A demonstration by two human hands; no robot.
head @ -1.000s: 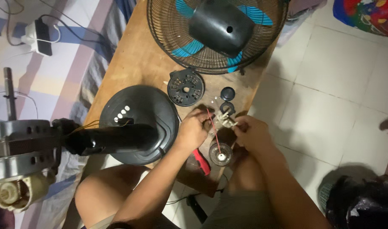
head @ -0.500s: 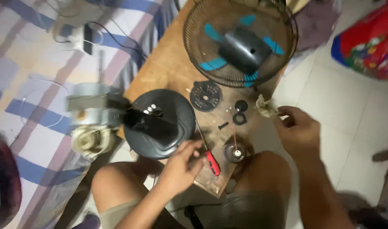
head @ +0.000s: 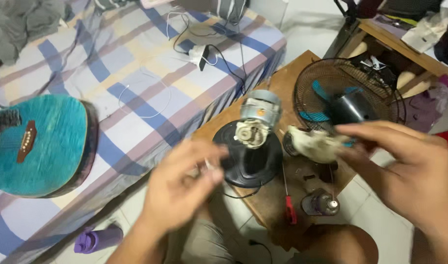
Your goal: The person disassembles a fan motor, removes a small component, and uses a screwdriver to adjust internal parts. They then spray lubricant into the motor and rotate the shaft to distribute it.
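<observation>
Right hand (head: 410,171) pinches a crumpled off-white wad (head: 316,144) — cloth or paper, too blurred to tell — at its near edge, thumb and fingers closed on it. It looks light, soft and crushable; a grip at any fold should do. Left hand (head: 182,188) is half-curled, its hold unclear. Below the wad: the fan motor (head: 256,120) on its black base (head: 248,159) — beyond it, the fan grille (head: 348,95).
</observation>
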